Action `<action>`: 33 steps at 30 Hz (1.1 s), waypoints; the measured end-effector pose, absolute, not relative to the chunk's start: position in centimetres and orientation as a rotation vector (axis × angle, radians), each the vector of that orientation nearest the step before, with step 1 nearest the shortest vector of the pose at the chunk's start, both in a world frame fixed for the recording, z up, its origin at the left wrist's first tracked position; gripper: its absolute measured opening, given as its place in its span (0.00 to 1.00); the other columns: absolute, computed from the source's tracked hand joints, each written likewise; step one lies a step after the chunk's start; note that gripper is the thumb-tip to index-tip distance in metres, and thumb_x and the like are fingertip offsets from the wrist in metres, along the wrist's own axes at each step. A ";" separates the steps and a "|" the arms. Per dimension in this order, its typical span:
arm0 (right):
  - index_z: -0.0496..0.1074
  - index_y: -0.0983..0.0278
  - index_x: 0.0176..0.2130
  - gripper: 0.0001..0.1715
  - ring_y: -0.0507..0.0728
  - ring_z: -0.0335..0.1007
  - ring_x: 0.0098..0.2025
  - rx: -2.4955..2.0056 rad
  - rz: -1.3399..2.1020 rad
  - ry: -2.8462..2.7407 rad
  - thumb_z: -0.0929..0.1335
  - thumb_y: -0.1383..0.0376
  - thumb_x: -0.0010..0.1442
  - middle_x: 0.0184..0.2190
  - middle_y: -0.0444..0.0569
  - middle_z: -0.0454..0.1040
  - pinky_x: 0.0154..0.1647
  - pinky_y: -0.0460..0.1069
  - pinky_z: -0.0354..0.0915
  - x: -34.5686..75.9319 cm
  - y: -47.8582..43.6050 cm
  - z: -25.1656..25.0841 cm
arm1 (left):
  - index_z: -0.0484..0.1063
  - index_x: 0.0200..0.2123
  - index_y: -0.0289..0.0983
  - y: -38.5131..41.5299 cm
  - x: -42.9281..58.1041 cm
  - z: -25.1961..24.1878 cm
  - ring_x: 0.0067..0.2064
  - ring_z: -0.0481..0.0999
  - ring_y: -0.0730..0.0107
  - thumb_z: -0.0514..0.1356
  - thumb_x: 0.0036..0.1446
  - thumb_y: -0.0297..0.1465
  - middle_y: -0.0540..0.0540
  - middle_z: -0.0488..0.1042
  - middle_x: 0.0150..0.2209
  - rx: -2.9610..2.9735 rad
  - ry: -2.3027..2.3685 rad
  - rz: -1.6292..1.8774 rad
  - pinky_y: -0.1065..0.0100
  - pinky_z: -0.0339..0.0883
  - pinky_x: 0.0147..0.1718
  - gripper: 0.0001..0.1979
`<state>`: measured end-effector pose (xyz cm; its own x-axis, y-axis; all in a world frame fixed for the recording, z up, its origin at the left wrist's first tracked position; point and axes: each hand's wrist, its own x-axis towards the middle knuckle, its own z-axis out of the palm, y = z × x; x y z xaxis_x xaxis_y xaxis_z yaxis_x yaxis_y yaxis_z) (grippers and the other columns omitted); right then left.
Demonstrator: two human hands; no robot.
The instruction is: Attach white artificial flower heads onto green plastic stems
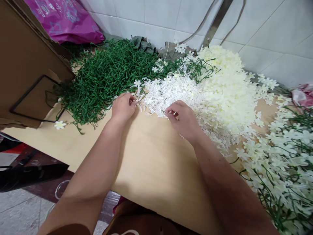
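Note:
My left hand [124,107] is closed in a pinch at the left edge of a heap of thin white plastic sprigs [168,93], beside a pile of green artificial stems [110,71]. What its fingertips hold is too small to tell. At the near edge of the same white heap, my right hand [183,120] has thumb and fingers pressed together, with whatever lies between them hard to make out. Right of the white heap rises a large mound of cream-white artificial flower petals [225,88].
A cardboard box [26,65] stands at the left, with a purple plastic bag [70,21] behind it. Assembled white flowers with green stems [281,160] cover the right side. One loose flower [60,125] lies near the box. The wooden tabletop [151,160] meets a tiled wall [161,19].

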<state>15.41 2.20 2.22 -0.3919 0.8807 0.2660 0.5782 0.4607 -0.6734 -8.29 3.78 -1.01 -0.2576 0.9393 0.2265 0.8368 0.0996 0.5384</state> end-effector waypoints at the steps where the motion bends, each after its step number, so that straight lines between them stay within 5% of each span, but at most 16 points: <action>1: 0.73 0.64 0.30 0.08 0.52 0.66 0.33 -1.197 0.658 -2.093 0.64 0.72 0.56 0.33 0.49 0.69 0.37 0.49 0.64 15.4 2.2 2.2 | 0.71 0.30 0.38 3.7 -8.1 -0.9 0.39 0.71 0.60 0.59 0.52 0.29 0.44 0.70 0.35 1.816 2.160 0.948 0.59 0.63 0.43 0.01; 14: 0.70 0.64 0.27 0.07 0.49 0.65 0.29 -1.044 0.773 -1.918 0.65 0.73 0.55 0.28 0.45 0.70 0.31 0.46 0.62 14.7 2.3 1.2 | 0.68 0.36 0.40 3.5 -7.0 -0.6 0.32 0.70 0.72 0.57 0.55 0.27 0.51 0.72 0.31 1.656 2.022 1.327 0.70 0.62 0.36 0.04; 21: 0.70 0.63 0.27 0.07 0.50 0.65 0.30 -0.998 0.773 -1.901 0.66 0.74 0.53 0.28 0.44 0.70 0.32 0.46 0.62 14.6 2.3 1.0 | 0.70 0.45 0.40 4.2 -7.4 -0.6 0.35 0.73 0.73 0.57 0.51 0.22 0.47 0.76 0.43 1.537 1.834 1.566 0.68 0.69 0.39 0.18; 27: 0.69 0.64 0.27 0.06 0.49 0.65 0.30 -0.967 0.827 -1.851 0.66 0.73 0.53 0.28 0.44 0.69 0.31 0.46 0.62 14.5 2.3 1.0 | 0.73 0.34 0.37 4.1 -7.9 0.1 0.32 0.73 0.74 0.58 0.53 0.25 0.48 0.76 0.32 1.428 1.836 1.557 0.70 0.70 0.36 0.06; 33: 0.69 0.64 0.28 0.02 0.49 0.65 0.30 -0.970 0.982 -1.729 0.67 0.69 0.53 0.27 0.44 0.70 0.33 0.47 0.63 14.1 2.2 0.9 | 0.72 0.29 0.36 3.4 -5.0 0.4 0.25 0.67 0.77 0.59 0.50 0.23 0.51 0.71 0.25 1.380 1.700 1.502 0.73 0.62 0.27 0.04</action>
<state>14.13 2.18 0.95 -0.2914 0.9031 0.3153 0.1923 0.3782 -0.9055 -5.02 3.44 0.39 -0.3753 0.8912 0.2546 0.3620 -0.1119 0.9254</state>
